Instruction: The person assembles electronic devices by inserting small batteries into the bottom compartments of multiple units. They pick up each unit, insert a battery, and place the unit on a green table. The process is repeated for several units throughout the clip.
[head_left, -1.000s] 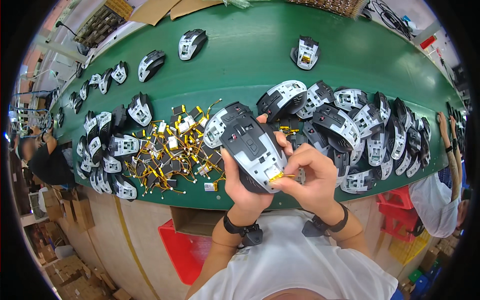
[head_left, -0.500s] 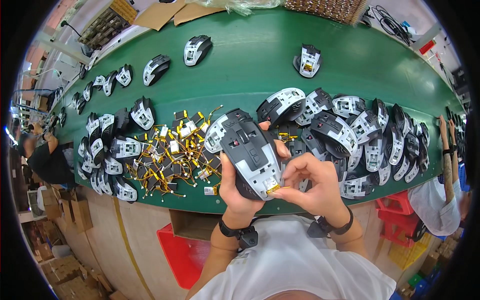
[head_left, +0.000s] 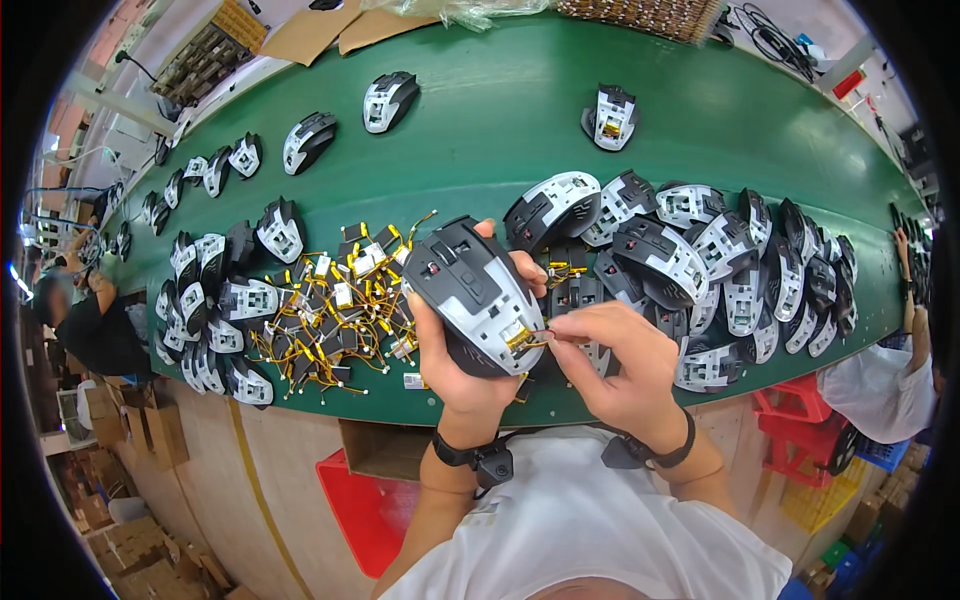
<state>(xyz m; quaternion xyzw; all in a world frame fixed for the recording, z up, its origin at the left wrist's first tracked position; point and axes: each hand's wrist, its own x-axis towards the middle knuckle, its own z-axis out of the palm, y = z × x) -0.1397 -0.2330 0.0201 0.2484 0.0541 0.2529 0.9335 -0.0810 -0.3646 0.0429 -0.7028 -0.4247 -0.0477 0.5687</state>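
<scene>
My left hand (head_left: 463,388) is wrapped round a black and white computer mouse (head_left: 478,296), underside up, its narrow end toward me. A small battery (head_left: 517,337) with yellow tape sits in the opening at that end. Thin wires (head_left: 540,337) run from it to the fingertips of my right hand (head_left: 630,362), which are pinched together on them; the wire ends are hidden by the fingers. Left of the mouse lies a loose heap of batteries (head_left: 345,295) with yellow tape and coloured wires.
Many upturned mice (head_left: 660,262) are piled on the green table (head_left: 480,130) to the right, with another cluster (head_left: 225,300) at the left. Single mice (head_left: 610,118) stand farther back. A red crate (head_left: 365,515) is below the table edge. Other people are at both sides.
The mouse has tilted and shifted slightly left in my left hand. My right fingers have moved from the battery's edge at the opening to its wires, drawing them out to the right.
</scene>
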